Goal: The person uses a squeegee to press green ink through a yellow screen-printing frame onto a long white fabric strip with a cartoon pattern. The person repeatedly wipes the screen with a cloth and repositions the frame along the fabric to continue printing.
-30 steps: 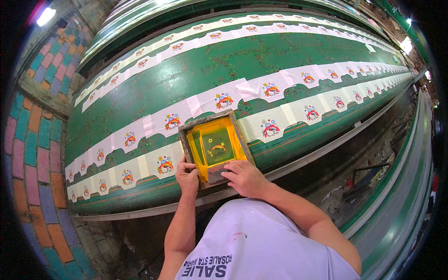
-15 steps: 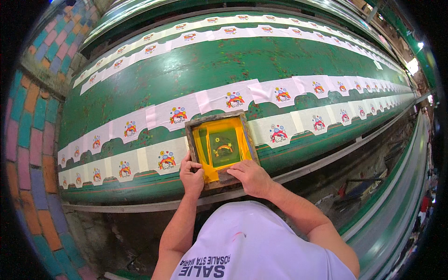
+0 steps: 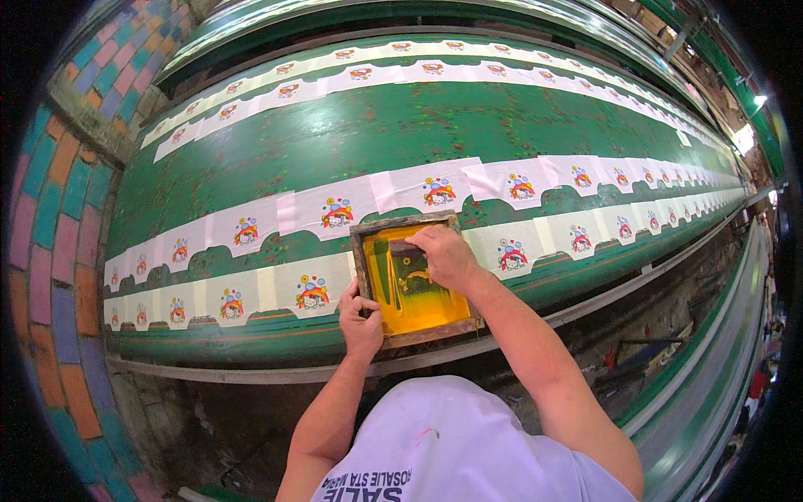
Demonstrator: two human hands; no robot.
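A wooden-framed printing screen (image 3: 432, 337) lies over the near row of printed cloth pieces, at the front edge of the green table. Yellow ink (image 3: 435, 315) coats its mesh, thickest toward the near end, and a small rainbow design shows through the mesh. My left hand (image 3: 362, 325) is closed around the frame's left side. Over the far end of the mesh, my right hand (image 3: 449, 258) pinches a small dark squeegee (image 3: 401, 248), partly hidden by the fingers. The cloth under the screen is hidden.
Printed white cloth pieces (image 3: 314, 294) run in rows along the long green table (image 3: 335, 125). A metal rail (image 3: 234, 374) follows its near edge. Another long table (image 3: 703, 435) stands at the lower right, and a colored brick wall (image 3: 63, 314) rises on the left.
My right hand has moved with the squeegee from the near end of the screen to its far end. Yellow ink now spreads over more of the near mesh. My left hand stays on the frame.
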